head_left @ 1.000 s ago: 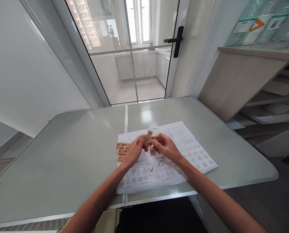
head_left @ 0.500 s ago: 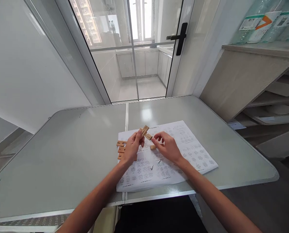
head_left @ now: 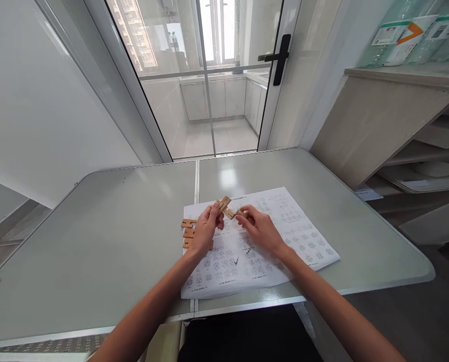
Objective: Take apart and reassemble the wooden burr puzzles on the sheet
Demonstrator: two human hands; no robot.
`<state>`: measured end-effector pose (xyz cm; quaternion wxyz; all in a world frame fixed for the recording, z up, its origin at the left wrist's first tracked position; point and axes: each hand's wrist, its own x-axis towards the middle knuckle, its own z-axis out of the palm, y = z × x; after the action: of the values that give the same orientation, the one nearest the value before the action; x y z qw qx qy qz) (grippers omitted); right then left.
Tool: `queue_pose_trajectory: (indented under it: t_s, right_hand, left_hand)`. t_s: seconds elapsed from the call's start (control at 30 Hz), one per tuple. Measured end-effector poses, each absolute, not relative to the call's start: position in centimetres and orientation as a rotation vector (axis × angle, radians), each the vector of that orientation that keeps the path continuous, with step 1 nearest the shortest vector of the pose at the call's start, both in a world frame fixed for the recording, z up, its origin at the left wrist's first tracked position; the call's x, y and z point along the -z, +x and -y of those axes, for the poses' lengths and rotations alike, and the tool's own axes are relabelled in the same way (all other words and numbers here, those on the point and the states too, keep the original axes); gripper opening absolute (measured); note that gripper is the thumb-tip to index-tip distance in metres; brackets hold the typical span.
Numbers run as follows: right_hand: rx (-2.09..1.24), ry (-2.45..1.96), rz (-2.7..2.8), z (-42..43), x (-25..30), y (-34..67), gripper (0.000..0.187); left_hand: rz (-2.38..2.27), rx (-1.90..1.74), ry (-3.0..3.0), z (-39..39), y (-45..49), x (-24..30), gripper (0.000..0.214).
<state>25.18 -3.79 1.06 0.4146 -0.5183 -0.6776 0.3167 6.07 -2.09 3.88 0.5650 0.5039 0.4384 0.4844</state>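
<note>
My left hand is closed on crossed wooden puzzle pieces, raised over the printed sheet. One light wooden arm of them juts to the right. Close to its end, my right hand pinches another small wooden puzzle piece, mostly covered by the fingers. Whether the two touch, I cannot tell. Beside my left wrist lie several flat wooden pieces with dark numerals and cut notches, partly hidden by that hand.
The large white sheet of printed diagrams, with handwritten ticks, lies on the grey table. A glass door stands beyond the far edge. To the right is a shelf unit with clear plastic bottles on top.
My right hand has lifted the small wooden piece from the sheet and brought it up near the pieces in my left hand. My left hand has hardly moved.
</note>
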Motion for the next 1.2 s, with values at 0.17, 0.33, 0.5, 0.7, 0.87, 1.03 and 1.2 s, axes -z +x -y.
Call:
queue_pose_trajectory:
  t_s: [0.17, 0.33, 0.5, 0.7, 0.87, 1.03, 1.2]
  right_hand:
    - [-1.003, -1.286, 1.408, 3.6, -1.6, 25.4, 0.040]
    - [-1.460, -1.054, 1.185, 3.5, -2.0, 25.3, 0.037]
    - [-1.479, -0.974, 1.238, 3.6, -2.6, 25.2, 0.045]
    - [-1.534, -0.963, 1.218, 3.6, -2.7, 25.3, 0.046]
    - [-1.535, -0.936, 1.103, 3.9, -3.1, 25.5, 0.044]
    - [-1.565, -0.860, 1.116, 3.9, -3.2, 25.5, 0.043]
    - [-1.602, -0.863, 1.037, 3.6, -3.2, 25.9, 0.039]
  left_hand:
    - [-1.023, -1.115, 1.212, 2.3, 6.2, -3.9, 0.050]
    - [-1.041, -1.116, 1.221, 2.2, 6.1, -3.8, 0.048]
    - [-1.028, -1.140, 1.197, 2.1, 6.0, -3.8, 0.047]
    - [-1.006, -1.165, 1.159, 1.9, 6.0, -3.7, 0.047]
    - [-1.017, -1.176, 1.187, 1.9, 5.9, -3.6, 0.046]
    - [-1.035, -1.166, 1.192, 1.9, 6.0, -3.7, 0.048]
    - [-1.039, -1.172, 1.191, 1.9, 5.9, -3.9, 0.050]
